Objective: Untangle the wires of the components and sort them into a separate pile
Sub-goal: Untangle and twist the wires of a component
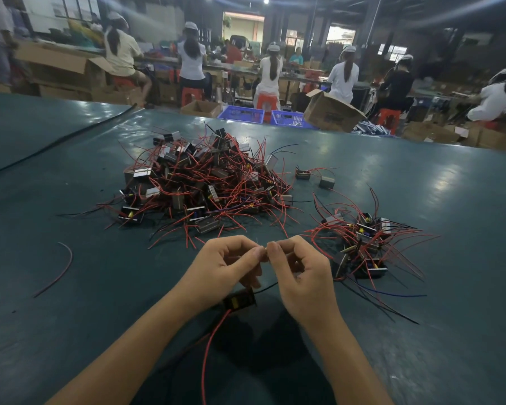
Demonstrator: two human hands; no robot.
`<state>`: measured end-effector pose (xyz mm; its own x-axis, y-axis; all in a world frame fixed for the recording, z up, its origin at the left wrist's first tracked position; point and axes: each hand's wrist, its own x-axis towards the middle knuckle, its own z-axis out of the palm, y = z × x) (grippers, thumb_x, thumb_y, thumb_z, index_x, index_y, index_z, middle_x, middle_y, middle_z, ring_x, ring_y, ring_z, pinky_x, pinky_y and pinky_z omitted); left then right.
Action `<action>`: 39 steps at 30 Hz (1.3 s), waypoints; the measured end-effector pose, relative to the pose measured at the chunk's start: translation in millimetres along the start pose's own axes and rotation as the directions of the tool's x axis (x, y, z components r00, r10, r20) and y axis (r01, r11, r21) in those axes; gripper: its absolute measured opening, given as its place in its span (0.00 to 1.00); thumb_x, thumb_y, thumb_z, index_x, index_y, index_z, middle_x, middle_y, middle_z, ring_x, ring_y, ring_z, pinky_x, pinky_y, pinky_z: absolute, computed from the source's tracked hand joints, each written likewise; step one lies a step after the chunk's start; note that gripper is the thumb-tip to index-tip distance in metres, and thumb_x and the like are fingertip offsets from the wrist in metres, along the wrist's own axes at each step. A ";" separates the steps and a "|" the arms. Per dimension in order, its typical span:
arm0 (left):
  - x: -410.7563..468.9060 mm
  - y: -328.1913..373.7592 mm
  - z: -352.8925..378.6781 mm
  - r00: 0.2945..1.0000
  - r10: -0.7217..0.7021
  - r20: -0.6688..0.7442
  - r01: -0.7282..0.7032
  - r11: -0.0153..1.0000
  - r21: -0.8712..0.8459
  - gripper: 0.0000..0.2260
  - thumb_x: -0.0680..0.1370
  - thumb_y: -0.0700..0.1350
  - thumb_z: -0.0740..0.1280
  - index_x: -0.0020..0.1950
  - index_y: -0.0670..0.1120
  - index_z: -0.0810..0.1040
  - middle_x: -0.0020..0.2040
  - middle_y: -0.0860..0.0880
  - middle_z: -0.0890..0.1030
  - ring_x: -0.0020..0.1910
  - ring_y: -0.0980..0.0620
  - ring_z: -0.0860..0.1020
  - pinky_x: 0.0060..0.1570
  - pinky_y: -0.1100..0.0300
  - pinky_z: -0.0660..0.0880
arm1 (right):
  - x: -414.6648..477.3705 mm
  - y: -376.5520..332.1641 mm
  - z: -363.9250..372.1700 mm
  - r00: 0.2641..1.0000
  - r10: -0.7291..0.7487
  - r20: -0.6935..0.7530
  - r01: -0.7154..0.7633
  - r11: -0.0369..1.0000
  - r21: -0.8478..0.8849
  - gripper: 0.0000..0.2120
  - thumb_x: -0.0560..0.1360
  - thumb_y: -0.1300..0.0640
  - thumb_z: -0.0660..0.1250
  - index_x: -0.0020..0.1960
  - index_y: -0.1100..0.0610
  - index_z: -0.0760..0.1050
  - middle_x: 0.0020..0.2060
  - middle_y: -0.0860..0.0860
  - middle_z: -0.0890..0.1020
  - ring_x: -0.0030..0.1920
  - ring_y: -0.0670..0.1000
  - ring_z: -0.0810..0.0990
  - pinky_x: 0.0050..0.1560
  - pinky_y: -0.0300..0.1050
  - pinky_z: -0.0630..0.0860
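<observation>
**A:** Where's the piece being worked?

**B:** The component (pixel 240 299) hangs just under the left hand (pixel 228 267), near centre. Its red wire (pixel 214 340) trails towards the near edge. The left hand and the right hand (pixel 301 276) meet fingertip to fingertip, both pinching a thin lead (pixel 264 250).

**A:** Where should it go?

**B:** Probably the small sorted pile (pixel 362 244) just right of the right hand, so that hand is nearer. Only the pile's own splayed wires lie between. The tangled heap (pixel 199 182) sits farther back on the worktop (pixel 70 331).
</observation>
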<state>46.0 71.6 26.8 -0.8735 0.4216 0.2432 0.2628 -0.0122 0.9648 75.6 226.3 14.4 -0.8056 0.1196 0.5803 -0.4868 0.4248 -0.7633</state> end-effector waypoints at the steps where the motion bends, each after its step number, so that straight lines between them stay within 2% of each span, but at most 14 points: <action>1: -1.0 -0.3 0.4 0.997 0.065 -0.041 -0.061 0.994 0.096 0.09 0.76 0.48 0.67 0.44 0.43 0.81 0.34 0.48 0.82 0.32 0.51 0.82 0.35 0.61 0.79 | -0.2 -0.5 -0.1 0.998 0.058 0.012 -0.058 0.998 0.022 0.12 0.79 0.50 0.65 0.41 0.54 0.81 0.31 0.51 0.80 0.30 0.51 0.76 0.31 0.46 0.72; 4: -3.7 -1.3 -0.4 0.949 0.314 -0.018 -0.276 0.859 0.432 0.07 0.78 0.45 0.69 0.45 0.43 0.83 0.34 0.51 0.82 0.32 0.53 0.81 0.35 0.54 0.79 | 0.0 0.5 0.5 0.981 0.179 0.070 -0.184 0.979 0.082 0.12 0.78 0.54 0.67 0.37 0.56 0.81 0.26 0.46 0.75 0.27 0.44 0.69 0.29 0.36 0.67; 7: -3.7 -0.7 -2.8 0.886 0.460 0.059 -0.400 0.693 0.600 0.08 0.77 0.43 0.67 0.45 0.40 0.83 0.35 0.51 0.81 0.33 0.53 0.79 0.35 0.52 0.77 | 1.7 1.2 0.1 0.974 0.226 0.035 -0.228 0.971 0.078 0.15 0.76 0.53 0.69 0.32 0.57 0.76 0.23 0.43 0.72 0.26 0.41 0.67 0.29 0.33 0.65; 10: -5.2 -0.7 -5.4 0.857 0.494 0.146 -0.443 0.563 0.697 0.10 0.79 0.44 0.65 0.46 0.40 0.83 0.37 0.49 0.81 0.33 0.50 0.78 0.34 0.51 0.77 | 2.3 -2.6 -1.5 0.943 0.317 0.100 -0.329 0.931 0.156 0.23 0.72 0.40 0.66 0.29 0.58 0.76 0.21 0.46 0.65 0.24 0.45 0.62 0.27 0.35 0.60; 12: -6.2 -0.9 -6.0 0.857 0.482 0.182 -0.451 0.530 0.718 0.10 0.79 0.45 0.65 0.47 0.41 0.83 0.39 0.48 0.81 0.33 0.48 0.79 0.33 0.51 0.77 | 3.5 -4.6 -2.3 0.895 0.405 0.188 -0.439 0.875 0.205 0.25 0.70 0.36 0.64 0.28 0.55 0.78 0.24 0.53 0.64 0.27 0.50 0.61 0.28 0.37 0.59; 14: -7.0 0.1 -5.4 0.845 0.493 0.208 -0.465 0.484 0.741 0.10 0.79 0.45 0.64 0.47 0.42 0.83 0.38 0.49 0.80 0.32 0.49 0.79 0.31 0.52 0.77 | 4.0 -3.2 -2.3 0.867 0.449 0.216 -0.488 0.853 0.186 0.22 0.74 0.41 0.65 0.28 0.53 0.79 0.25 0.53 0.65 0.27 0.49 0.63 0.29 0.36 0.61; 17: -6.3 0.9 -4.9 0.826 0.508 0.243 -0.486 0.424 0.764 0.11 0.79 0.47 0.63 0.47 0.43 0.83 0.37 0.50 0.79 0.31 0.50 0.77 0.28 0.55 0.75 | 3.1 0.1 -0.3 0.868 0.447 0.216 -0.478 0.870 0.119 0.19 0.79 0.53 0.66 0.29 0.54 0.76 0.23 0.47 0.67 0.25 0.44 0.64 0.29 0.36 0.62; 20: -5.9 -2.6 -5.8 0.845 0.495 0.205 -0.459 0.473 0.752 0.12 0.79 0.49 0.62 0.46 0.44 0.82 0.37 0.52 0.79 0.32 0.52 0.77 0.29 0.54 0.76 | 2.1 -0.1 -0.7 0.895 0.392 0.213 -0.419 0.903 0.096 0.18 0.80 0.55 0.64 0.32 0.56 0.73 0.23 0.43 0.68 0.25 0.42 0.64 0.29 0.35 0.63; 23: -5.4 -7.1 -5.4 0.896 0.429 0.117 -0.392 0.639 0.662 0.13 0.79 0.51 0.63 0.46 0.45 0.82 0.37 0.54 0.80 0.34 0.54 0.78 0.34 0.52 0.76 | 0.8 -1.7 -2.2 0.929 0.310 0.202 -0.325 0.945 0.042 0.15 0.80 0.55 0.63 0.37 0.60 0.76 0.23 0.42 0.69 0.26 0.41 0.65 0.29 0.34 0.64; 26: -3.6 -10.3 -5.5 0.948 0.317 0.027 -0.289 0.821 0.493 0.10 0.78 0.50 0.66 0.45 0.45 0.82 0.35 0.54 0.80 0.34 0.53 0.79 0.36 0.52 0.77 | -0.3 -3.4 -2.9 0.948 0.249 0.197 -0.253 0.967 -0.003 0.11 0.80 0.55 0.64 0.39 0.56 0.76 0.25 0.43 0.70 0.27 0.42 0.66 0.29 0.34 0.64; 28: -2.4 -11.2 -5.5 0.970 0.242 -0.007 -0.219 0.891 0.398 0.08 0.78 0.48 0.67 0.44 0.45 0.82 0.35 0.52 0.81 0.35 0.52 0.80 0.37 0.53 0.78 | -0.5 -3.2 -2.5 0.968 0.184 0.171 -0.175 0.982 -0.064 0.09 0.79 0.56 0.65 0.41 0.54 0.75 0.29 0.45 0.72 0.29 0.43 0.68 0.31 0.35 0.67; 31: -1.4 -11.3 -4.0 0.982 0.189 -0.014 -0.175 0.930 0.322 0.06 0.78 0.45 0.68 0.44 0.45 0.82 0.35 0.49 0.82 0.35 0.52 0.80 0.37 0.58 0.77 | -0.2 -1.9 -1.7 0.989 0.082 0.124 -0.069 0.992 -0.107 0.08 0.79 0.58 0.66 0.40 0.55 0.75 0.37 0.47 0.74 0.34 0.46 0.72 0.37 0.36 0.69; 35: 0.1 -5.1 -4.6 0.997 0.039 0.065 -0.048 0.987 0.152 0.11 0.76 0.49 0.65 0.43 0.42 0.81 0.34 0.52 0.81 0.36 0.56 0.80 0.41 0.65 0.75 | 0.0 -1.0 -0.2 0.992 -0.035 0.122 0.049 0.993 -0.108 0.08 0.79 0.59 0.65 0.42 0.57 0.75 0.42 0.47 0.73 0.37 0.49 0.74 0.38 0.40 0.73; 39: 1.8 -0.8 -9.3 0.987 -0.054 0.149 0.046 0.997 0.060 0.12 0.76 0.50 0.63 0.41 0.43 0.80 0.33 0.55 0.79 0.35 0.58 0.77 0.42 0.66 0.73 | -0.7 -1.2 0.0 0.990 -0.036 0.133 0.051 0.993 -0.109 0.07 0.79 0.55 0.64 0.43 0.56 0.76 0.42 0.46 0.73 0.37 0.49 0.74 0.38 0.40 0.74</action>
<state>40.5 63.9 27.4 -0.8158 0.5520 0.1728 0.2464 0.0614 0.9672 76.7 225.7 14.9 -0.8254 -0.0163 0.5643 -0.4872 0.5257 -0.6973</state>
